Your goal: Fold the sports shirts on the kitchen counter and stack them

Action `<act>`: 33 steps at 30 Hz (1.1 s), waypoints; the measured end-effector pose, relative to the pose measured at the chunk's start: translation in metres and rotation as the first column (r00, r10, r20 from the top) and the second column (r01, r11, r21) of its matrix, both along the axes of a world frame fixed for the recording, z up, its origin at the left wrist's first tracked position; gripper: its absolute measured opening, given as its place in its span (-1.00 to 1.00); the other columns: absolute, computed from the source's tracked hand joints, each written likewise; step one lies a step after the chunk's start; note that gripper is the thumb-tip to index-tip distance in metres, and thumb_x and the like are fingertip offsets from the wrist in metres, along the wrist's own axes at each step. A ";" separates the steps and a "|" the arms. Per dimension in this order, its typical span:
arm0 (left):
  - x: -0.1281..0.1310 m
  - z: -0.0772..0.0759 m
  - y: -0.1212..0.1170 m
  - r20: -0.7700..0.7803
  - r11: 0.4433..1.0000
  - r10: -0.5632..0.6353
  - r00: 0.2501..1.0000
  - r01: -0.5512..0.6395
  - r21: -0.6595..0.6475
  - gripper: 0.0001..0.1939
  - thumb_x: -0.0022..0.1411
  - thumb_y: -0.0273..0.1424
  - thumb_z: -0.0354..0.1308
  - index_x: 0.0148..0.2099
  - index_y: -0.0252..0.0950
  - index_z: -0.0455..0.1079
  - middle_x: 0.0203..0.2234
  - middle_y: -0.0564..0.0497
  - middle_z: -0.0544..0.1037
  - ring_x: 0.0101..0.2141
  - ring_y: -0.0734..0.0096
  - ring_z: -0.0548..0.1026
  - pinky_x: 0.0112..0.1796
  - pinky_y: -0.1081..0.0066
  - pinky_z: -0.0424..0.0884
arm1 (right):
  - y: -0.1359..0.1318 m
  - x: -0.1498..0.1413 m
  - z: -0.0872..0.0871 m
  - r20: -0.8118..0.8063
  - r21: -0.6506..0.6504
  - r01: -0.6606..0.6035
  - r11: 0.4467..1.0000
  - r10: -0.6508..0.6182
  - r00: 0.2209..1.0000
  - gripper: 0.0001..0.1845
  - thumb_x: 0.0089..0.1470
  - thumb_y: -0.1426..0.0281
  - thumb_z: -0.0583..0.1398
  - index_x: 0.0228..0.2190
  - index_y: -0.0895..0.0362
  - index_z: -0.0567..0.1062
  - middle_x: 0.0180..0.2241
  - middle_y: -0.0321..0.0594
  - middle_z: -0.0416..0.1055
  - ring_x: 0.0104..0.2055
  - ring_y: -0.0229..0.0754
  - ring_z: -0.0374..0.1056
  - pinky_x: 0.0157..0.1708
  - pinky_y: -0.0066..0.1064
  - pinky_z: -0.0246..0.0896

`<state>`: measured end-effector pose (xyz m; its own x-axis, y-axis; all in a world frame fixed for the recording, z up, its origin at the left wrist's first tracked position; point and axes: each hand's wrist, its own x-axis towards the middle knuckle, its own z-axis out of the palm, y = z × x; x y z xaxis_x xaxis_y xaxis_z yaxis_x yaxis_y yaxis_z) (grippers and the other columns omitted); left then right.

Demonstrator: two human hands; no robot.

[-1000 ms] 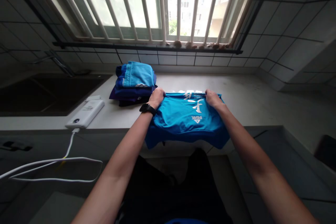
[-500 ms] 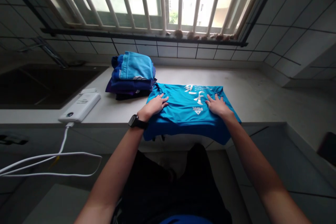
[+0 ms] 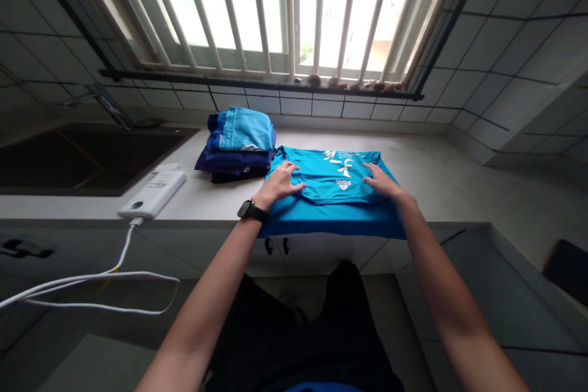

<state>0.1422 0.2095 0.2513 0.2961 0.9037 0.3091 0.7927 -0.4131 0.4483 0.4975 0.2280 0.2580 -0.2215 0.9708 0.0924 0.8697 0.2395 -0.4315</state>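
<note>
A blue T-shirt (image 3: 321,193) with white lettering lies on the countertop, its near edge hanging over the counter's front. My left hand (image 3: 281,185) is on the shirt's left side, fingers apart and thumb pointing right. Over the right side of the shirt is my right hand (image 3: 382,182), its fingers spread and pointing to the left; whether it presses on the cloth is hard to tell. Neither hand grips the fabric. Just beyond the left hand, a stack of folded clothes (image 3: 248,130) in light blue, purple and black touches or nearly touches the shirt.
A white power bank (image 3: 154,193) with a white cable (image 3: 124,248) sits near the front edge, left of the clothes. Farther left is a dark sink (image 3: 92,159) with a faucet (image 3: 113,107). The pale countertop (image 3: 441,177) runs below a barred window (image 3: 275,12).
The shirt's upper layer has shifted away from me, showing more of the layer beneath at the front. My fingers have lifted somewhat from lying flat. The camera view has shifted slightly.
</note>
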 end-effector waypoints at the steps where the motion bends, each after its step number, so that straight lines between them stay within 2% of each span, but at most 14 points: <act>1: -0.002 0.000 -0.006 0.001 0.994 -0.112 0.994 0.112 0.001 -0.54 0.11 -0.23 0.39 0.08 -0.20 0.54 0.16 -0.12 0.50 0.11 0.12 0.52 0.17 0.23 0.42 | -0.011 0.008 0.002 -0.013 -0.008 -0.065 0.998 0.065 0.998 -0.21 0.10 0.40 0.15 0.37 0.08 0.28 0.44 -0.08 0.14 0.48 0.12 0.02 0.43 0.03 -0.07; 3: -0.004 -0.001 -0.015 -0.029 0.968 -0.250 0.968 0.249 -0.028 -0.67 0.16 -0.26 0.35 -0.02 -0.15 0.58 0.09 -0.06 0.56 0.06 0.17 0.54 0.13 0.27 0.44 | -0.033 0.022 0.003 -0.018 -0.056 -0.175 0.983 0.175 0.984 -0.18 -0.03 0.49 0.17 0.31 0.08 0.38 0.42 -0.13 0.18 0.46 0.06 0.07 0.42 -0.10 -0.03; 6: 0.000 -0.003 -0.018 -0.118 0.980 -0.197 0.973 0.197 -0.015 -0.81 0.28 -0.45 0.15 -0.16 -0.19 0.58 -0.11 -0.09 0.61 -0.10 0.21 0.58 -0.01 0.29 0.49 | -0.056 0.028 0.003 0.033 -0.025 -0.223 0.974 0.224 0.974 -0.42 0.00 0.50 0.18 0.09 0.10 0.57 0.26 -0.07 0.41 0.32 0.04 0.30 0.33 -0.16 0.15; 9: 0.002 -0.001 -0.019 -0.110 0.988 -0.107 0.988 0.118 0.096 -0.73 0.30 -0.56 0.02 -0.22 -0.25 0.56 -0.22 -0.11 0.59 -0.22 0.25 0.58 -0.11 0.30 0.49 | -0.065 0.021 0.003 0.070 0.189 -0.074 0.979 0.062 0.996 -0.68 0.19 0.44 0.10 -0.17 0.11 0.64 -0.04 0.01 0.59 0.05 0.06 0.50 0.15 -0.12 0.32; 11: -0.002 0.005 -0.027 -0.016 0.975 -0.079 0.997 0.081 0.206 -0.72 0.32 -0.57 0.00 -0.19 -0.27 0.54 -0.22 -0.11 0.57 -0.23 0.28 0.57 -0.12 0.29 0.49 | -0.072 0.019 0.006 0.018 0.370 0.010 0.929 -0.018 1.000 -0.70 0.24 0.40 0.07 -0.24 0.11 0.63 -0.18 0.00 0.60 -0.08 0.07 0.52 0.04 -0.11 0.37; 14: -0.016 0.017 -0.052 0.072 0.949 -0.173 0.982 0.147 0.281 -0.75 0.35 -0.52 0.01 -0.17 -0.28 0.54 -0.21 -0.10 0.56 -0.22 0.31 0.55 -0.12 0.31 0.48 | -0.091 0.026 0.016 -0.098 0.510 -0.002 0.860 0.060 0.993 -0.77 0.19 0.37 0.12 -0.31 0.11 0.59 -0.33 -0.08 0.55 -0.24 -0.01 0.49 -0.11 -0.20 0.38; 17: -0.028 0.028 -0.081 0.027 0.920 -0.385 0.923 0.381 0.091 -0.82 0.36 -0.40 0.11 -0.22 -0.28 0.54 -0.30 -0.05 0.59 -0.31 0.37 0.55 -0.22 0.38 0.46 | -0.110 0.040 0.030 -0.119 0.312 -0.238 0.920 0.286 0.951 -0.80 0.14 0.33 0.16 -0.42 0.10 0.56 -0.43 -0.19 0.52 -0.37 -0.10 0.44 -0.28 -0.32 0.34; 19: -0.030 0.030 -0.092 0.021 0.899 -0.434 0.901 0.434 -0.059 -0.78 0.37 -0.29 0.15 -0.25 -0.28 0.55 -0.35 -0.02 0.60 -0.35 0.38 0.54 -0.27 0.40 0.46 | -0.113 0.044 0.036 -0.133 0.114 -0.355 0.928 0.368 0.920 -0.71 0.18 0.28 0.13 -0.48 0.09 0.55 -0.47 -0.22 0.53 -0.40 -0.12 0.44 -0.31 -0.34 0.32; 20: -0.030 0.029 -0.093 0.022 0.908 -0.409 0.912 0.409 -0.089 -0.74 0.38 -0.24 0.15 -0.24 -0.28 0.56 -0.35 -0.03 0.60 -0.34 0.36 0.55 -0.25 0.38 0.47 | -0.110 0.043 0.037 -0.139 0.072 -0.345 0.936 0.352 0.926 -0.67 0.21 0.26 0.10 -0.48 0.09 0.56 -0.45 -0.22 0.55 -0.38 -0.11 0.45 -0.28 -0.33 0.33; 22: -0.027 0.022 -0.089 0.007 0.948 -0.312 0.950 0.312 -0.063 -0.68 0.38 -0.15 0.15 -0.15 -0.28 0.59 -0.25 -0.08 0.62 -0.24 0.27 0.57 -0.15 0.29 0.50 | -0.099 0.036 0.035 -0.123 0.113 -0.201 0.973 0.214 0.969 -0.64 0.25 0.28 0.05 -0.36 0.11 0.61 -0.29 -0.14 0.60 -0.26 -0.08 0.50 -0.16 -0.30 0.36; 24: -0.022 0.012 -0.080 -0.047 0.974 -0.229 0.972 0.228 -0.013 -0.60 0.32 -0.09 0.21 0.01 -0.26 0.59 -0.05 -0.17 0.60 -0.06 0.11 0.55 0.01 0.14 0.49 | -0.083 0.025 0.026 -0.054 0.188 0.010 0.982 0.000 0.999 -0.62 0.24 0.29 0.09 -0.08 0.16 0.61 -0.04 -0.01 0.57 -0.07 0.00 0.50 -0.02 -0.25 0.36; 27: -0.019 -0.005 -0.068 -0.131 0.983 -0.185 0.974 0.184 -0.019 -0.53 0.30 -0.07 0.23 0.12 -0.22 0.57 0.16 -0.22 0.49 0.14 -0.03 0.45 0.16 0.00 0.40 | -0.062 0.015 0.007 0.132 0.168 0.231 0.958 -0.254 0.958 -0.36 0.21 0.19 0.21 0.25 0.21 0.41 0.14 0.16 0.46 0.10 0.14 0.44 0.08 -0.15 0.33; 30: -0.022 -0.014 -0.063 -0.094 0.991 -0.137 0.986 0.137 -0.003 -0.62 0.39 -0.17 0.12 0.06 -0.25 0.58 0.11 -0.21 0.51 0.11 0.03 0.47 0.16 0.05 0.41 | -0.051 0.017 -0.009 0.250 0.144 0.269 0.952 -0.299 0.921 -0.45 0.23 0.16 0.23 0.17 0.15 0.50 0.09 0.12 0.50 0.12 0.16 0.43 0.09 -0.14 0.33; 33: -0.027 -0.014 -0.064 -0.009 0.995 -0.100 0.995 0.100 0.017 -0.74 0.36 -0.27 0.12 -0.14 -0.29 0.58 -0.11 -0.17 0.57 -0.05 0.12 0.53 0.04 0.15 0.47 | -0.048 0.027 -0.018 0.209 0.202 0.268 0.942 -0.309 0.928 -0.66 0.25 0.28 0.19 -0.02 0.11 0.61 -0.05 0.02 0.58 0.01 0.09 0.48 0.02 -0.19 0.35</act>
